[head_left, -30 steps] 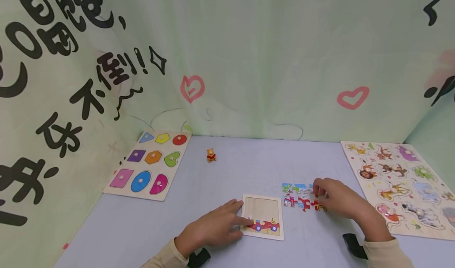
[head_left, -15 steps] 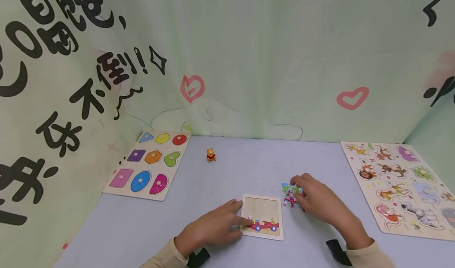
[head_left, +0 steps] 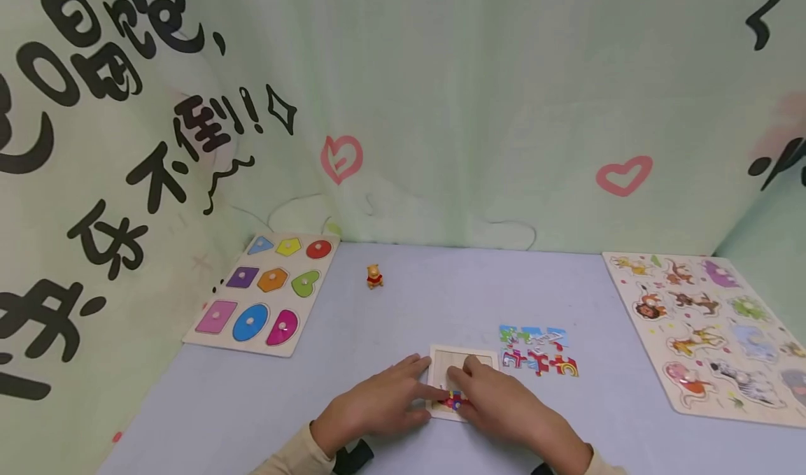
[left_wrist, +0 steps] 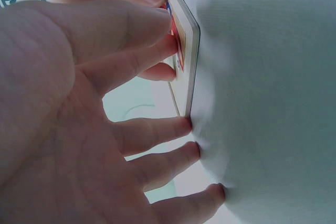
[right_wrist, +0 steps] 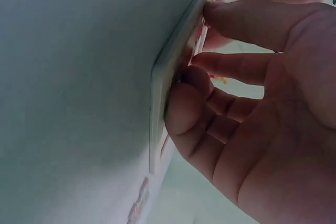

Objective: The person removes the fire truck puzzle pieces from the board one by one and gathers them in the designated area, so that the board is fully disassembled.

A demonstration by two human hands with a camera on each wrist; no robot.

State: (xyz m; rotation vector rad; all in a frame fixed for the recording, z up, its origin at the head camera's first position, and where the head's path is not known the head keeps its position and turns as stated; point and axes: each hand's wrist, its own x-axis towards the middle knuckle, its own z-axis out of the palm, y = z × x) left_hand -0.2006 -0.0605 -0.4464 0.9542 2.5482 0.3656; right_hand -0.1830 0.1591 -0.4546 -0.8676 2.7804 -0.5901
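A small wooden puzzle tray [head_left: 444, 359] lies on the table with red car pieces [head_left: 450, 400] along its near side. My left hand [head_left: 378, 401] rests at its left, fingers stretched out. The left index fingertip touches the red pieces, and the other left fingertips meet the tray's edge and the tabletop in the left wrist view. From the right, my right hand [head_left: 504, 401] reaches over the tray and hides its right half. In the right wrist view, the right thumb and forefinger [right_wrist: 231, 66] touch the pieces, spread apart, with the remaining fingers bent against the tray [right_wrist: 156, 124].
Several loose puzzle pieces [head_left: 538, 351] lie in two rows right of the tray. A shape board [head_left: 252, 352] stands at the far left, an animal board [head_left: 655, 349] at the right. A tiny bear figure [head_left: 374, 276] is farther back, before a curtain [head_left: 466, 111].
My right hand has moved left from the loose pieces to the tray, uncovering both rows. No piece is visibly gone from them. My left hand has stayed at the tray.
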